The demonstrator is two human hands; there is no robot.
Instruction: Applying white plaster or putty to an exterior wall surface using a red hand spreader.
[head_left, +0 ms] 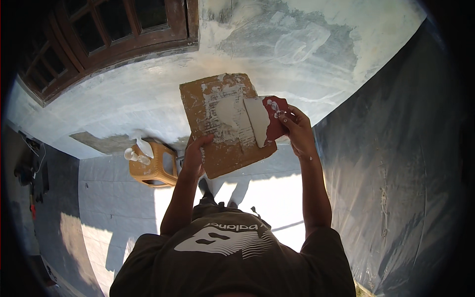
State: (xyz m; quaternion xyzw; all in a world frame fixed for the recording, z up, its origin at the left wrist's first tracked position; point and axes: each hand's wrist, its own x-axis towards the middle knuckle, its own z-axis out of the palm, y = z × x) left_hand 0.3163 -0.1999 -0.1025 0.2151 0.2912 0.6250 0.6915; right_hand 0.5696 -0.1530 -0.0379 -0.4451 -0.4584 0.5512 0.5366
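- At the upper left, a brown wooden window [117, 22] is set in the wall [163, 76], whose surface is patchy white and grey.
- Below it, a yellowish-orange stool [148, 172] carries a crumpled white bag [144, 147] and small whitish containers [143, 159].
- The left hand [196, 152] grips the lower left edge of a brown board, thumb over its face, the other fingers mostly hidden behind.
- That board [225, 156] is held tilted in front of the person, its middle smeared with white paste [227, 112].
- A red scraper [278, 119], its left part coated white, lies over the board's right side.
- The right hand [300, 129] pinches the scraper's right end between thumb and fingers.
- Far right, dark sheeting [396, 163] spreads.
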